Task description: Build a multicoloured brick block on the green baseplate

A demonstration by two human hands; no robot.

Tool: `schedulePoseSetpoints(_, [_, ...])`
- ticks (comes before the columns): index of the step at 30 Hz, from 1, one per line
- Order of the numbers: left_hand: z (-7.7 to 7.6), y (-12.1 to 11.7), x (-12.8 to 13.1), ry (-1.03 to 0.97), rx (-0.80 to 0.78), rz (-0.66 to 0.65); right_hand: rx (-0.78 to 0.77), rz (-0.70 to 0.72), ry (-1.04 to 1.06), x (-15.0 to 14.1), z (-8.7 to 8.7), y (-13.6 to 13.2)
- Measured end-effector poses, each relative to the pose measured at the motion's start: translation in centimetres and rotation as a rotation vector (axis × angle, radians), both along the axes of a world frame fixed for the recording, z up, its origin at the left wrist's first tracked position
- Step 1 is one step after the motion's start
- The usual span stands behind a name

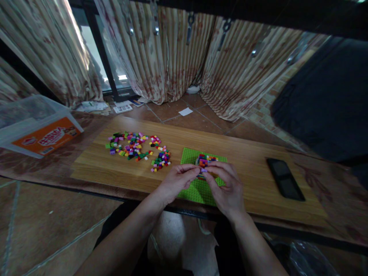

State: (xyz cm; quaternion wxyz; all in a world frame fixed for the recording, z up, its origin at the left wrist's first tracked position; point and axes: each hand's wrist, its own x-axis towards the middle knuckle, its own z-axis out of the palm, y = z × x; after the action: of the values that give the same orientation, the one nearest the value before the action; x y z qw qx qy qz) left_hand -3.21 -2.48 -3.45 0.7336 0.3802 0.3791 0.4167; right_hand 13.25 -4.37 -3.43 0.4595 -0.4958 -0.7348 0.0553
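A small purple toy brick (203, 170) sits between the fingertips of both hands, above the front of a multicoloured brick structure (204, 160). My left hand (178, 179) pinches at its left side, thumb and forefinger together. From the right, my right hand (228, 186) closes thumb and fingers on the same brick. Under the hands lies a green studded baseplate (198, 191), which carries the structure. My fingers hide the structure's front and part of its right side.
Loose coloured bricks (133, 145) are spread over the left part of the wooden board (97, 165). A black phone (285, 179) lies at the right. A clear plastic box with an orange label (47, 136) stands far left. Beyond the table hang striped curtains (175, 57).
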Motion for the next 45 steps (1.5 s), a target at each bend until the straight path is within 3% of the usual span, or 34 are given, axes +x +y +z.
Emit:
schedulePoseSetpoints(6, [-0.5,0.7,-0.2,0.185,0.189,0.205,0.012,-0.083,-0.062,0.6,-0.7,0.7])
schedulePoseSetpoints(10, [-1.6,0.8,0.0,0.343,0.403,0.191,0.028,-0.082,-0.069,0.7,-1.0,0.8])
schedulePoseSetpoints(14, [-1.9,0.4,0.0,0.456,0.514,0.181,0.058,-0.072,-0.039,0.6,-1.2,0.9])
schedulePoseSetpoints(23, [-1.9,0.0,-0.2,0.567,0.614,0.159,0.04,-0.135,-0.037,0.4,-1.3,0.8])
schedulePoseSetpoints(32, [-2.1,-0.1,-0.1,0.621,0.637,0.16,-0.097,-0.143,0.191,0.8,-1.3,0.8])
schedulePoseSetpoints(45, [-1.9,-0.3,0.2,0.631,0.666,0.149,-0.226,-0.176,0.356,0.1,-1.7,1.7])
